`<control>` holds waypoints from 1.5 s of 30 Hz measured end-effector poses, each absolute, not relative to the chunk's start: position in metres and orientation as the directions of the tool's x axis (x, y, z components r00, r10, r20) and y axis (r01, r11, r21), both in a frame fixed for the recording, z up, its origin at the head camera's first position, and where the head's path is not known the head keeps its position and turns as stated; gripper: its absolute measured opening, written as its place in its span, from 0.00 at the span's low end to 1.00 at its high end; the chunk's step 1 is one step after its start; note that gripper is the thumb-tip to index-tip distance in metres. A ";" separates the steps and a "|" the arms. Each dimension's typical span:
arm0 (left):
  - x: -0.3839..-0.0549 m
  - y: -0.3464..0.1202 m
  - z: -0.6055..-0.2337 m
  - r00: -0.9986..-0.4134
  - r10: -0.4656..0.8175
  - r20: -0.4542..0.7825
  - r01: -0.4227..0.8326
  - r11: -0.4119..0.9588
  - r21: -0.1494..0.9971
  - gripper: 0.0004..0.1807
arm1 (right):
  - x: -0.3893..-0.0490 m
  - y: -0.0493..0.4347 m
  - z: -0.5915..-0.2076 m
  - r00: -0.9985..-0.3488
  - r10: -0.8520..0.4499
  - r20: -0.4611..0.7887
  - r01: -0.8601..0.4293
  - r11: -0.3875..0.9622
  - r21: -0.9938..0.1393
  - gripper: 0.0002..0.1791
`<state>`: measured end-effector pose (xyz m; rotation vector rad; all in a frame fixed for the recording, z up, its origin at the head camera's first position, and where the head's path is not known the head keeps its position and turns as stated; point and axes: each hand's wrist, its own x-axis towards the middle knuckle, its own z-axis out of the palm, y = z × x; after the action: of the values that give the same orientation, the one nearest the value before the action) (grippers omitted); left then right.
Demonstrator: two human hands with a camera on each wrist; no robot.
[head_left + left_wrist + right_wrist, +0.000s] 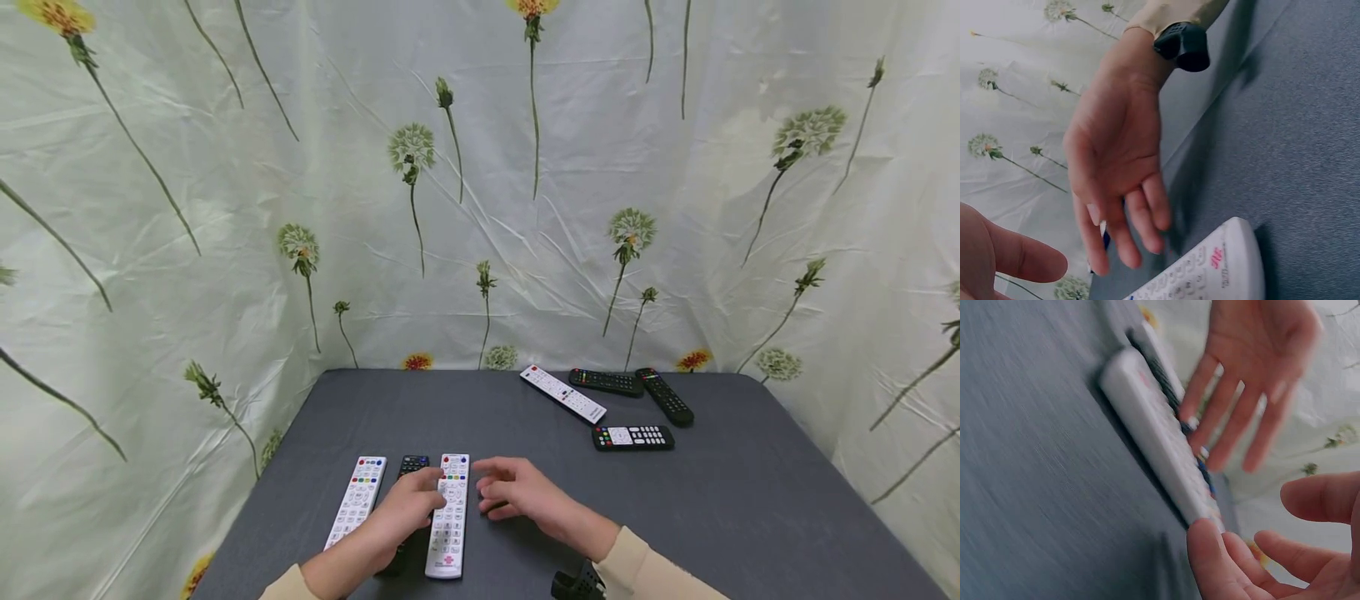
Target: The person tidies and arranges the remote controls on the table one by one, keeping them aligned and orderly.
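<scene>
A white remote control (447, 533) with coloured buttons lies lengthwise on the dark table between my two hands. My left hand (408, 504) is over a black remote (412, 463) and hides much of it; its fingertips overlap the left edge of the white remote in the head view. Farther left lies a second white remote (357, 500), its lower end behind my left forearm. My right hand (525, 492) is just right of the middle white remote, fingers loosely bent and holding nothing. In the right wrist view, its fingertips (1207, 547) are close by the white remote's end.
Toward the back right lie another white remote (562, 393), two black remotes (606, 382) (664, 397) and a black one with white buttons (633, 437). A flower-print curtain (480, 208) hangs behind the table (720, 508). A black band (577, 583) is on my right wrist.
</scene>
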<state>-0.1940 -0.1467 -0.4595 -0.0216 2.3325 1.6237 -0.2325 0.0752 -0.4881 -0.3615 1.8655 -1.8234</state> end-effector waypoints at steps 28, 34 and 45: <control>-0.239 -0.090 -0.449 -0.959 0.235 -0.156 -0.112 0.191 0.975 0.28 | -0.352 0.188 -0.488 -0.982 -0.056 0.182 -0.151 0.812 -0.563 0.26; -0.250 -0.071 -0.453 -0.959 0.230 -0.165 -0.135 0.139 0.981 0.28 | -0.351 0.190 -0.499 -0.976 -0.084 0.203 -0.171 0.868 -0.465 0.22; -0.275 -0.044 -0.458 -0.956 0.161 -0.244 -0.243 0.024 0.970 0.29 | -0.347 0.177 -0.501 -0.968 -0.148 0.204 -0.229 0.856 -0.463 0.19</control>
<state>-0.2754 -0.0435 -0.4581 -0.0849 2.0190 2.0114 -0.3474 0.1770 -0.5013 -0.3252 3.1815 -0.8273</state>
